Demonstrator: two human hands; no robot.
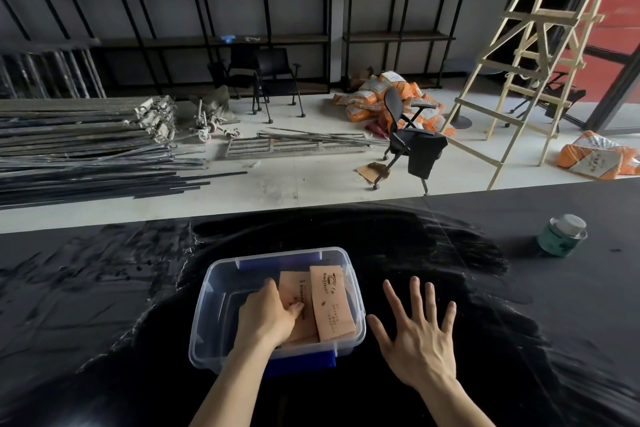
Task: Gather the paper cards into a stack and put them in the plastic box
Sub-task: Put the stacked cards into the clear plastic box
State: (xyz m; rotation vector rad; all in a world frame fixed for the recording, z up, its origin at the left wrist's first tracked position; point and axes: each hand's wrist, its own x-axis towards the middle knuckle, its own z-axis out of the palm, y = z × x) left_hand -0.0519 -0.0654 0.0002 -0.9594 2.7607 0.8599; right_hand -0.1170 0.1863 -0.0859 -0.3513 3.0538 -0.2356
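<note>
A clear plastic box [207,302] with blue clips stands on the black table in front of me. Inside it lie tan paper cards [332,305] with dark print, one card leaning on the right over the others. My left hand [266,319] reaches into the box, its fingers curled on the left cards [292,284]. My right hand [415,340] hovers flat over the table just right of the box, fingers spread, holding nothing.
A small green-labelled can [562,236] with a white lid stands at the table's far right. Beyond the table edge, the floor holds metal rods, an office chair [408,135], orange sacks and a wooden ladder [540,55].
</note>
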